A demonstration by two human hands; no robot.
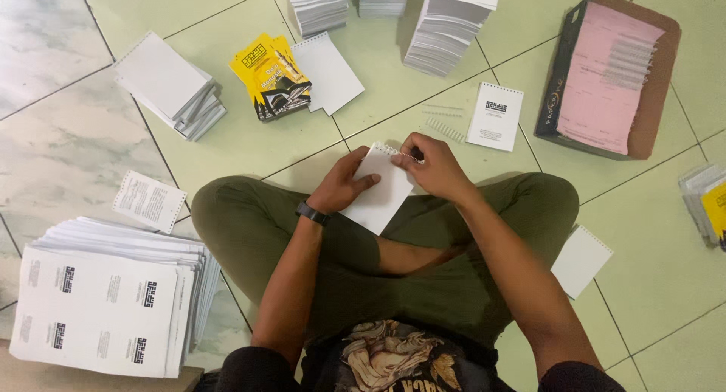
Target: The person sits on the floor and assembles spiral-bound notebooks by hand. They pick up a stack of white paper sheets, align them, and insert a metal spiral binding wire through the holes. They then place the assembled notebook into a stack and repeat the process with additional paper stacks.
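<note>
I sit cross-legged on a tiled floor in green trousers. My left hand (344, 184), with a black watch on its wrist, holds a small white punched booklet (380, 194) over my lap. My right hand (435, 167) pinches a thin white spiral coil at the booklet's top edge. Loose white spiral coils (445, 127) lie on the tile just beyond my hands, next to a small white printed booklet (495, 116).
A tall pile of printed white sheets (106, 305) lies at lower left, a loose slip (149, 201) above it. Stacks of white booklets (170, 86), yellow covers (271, 76) and paper piles (446, 25) lie farther out. A brown box of pink sheets (609, 74) sits right; a white pad (581, 260) by my knee.
</note>
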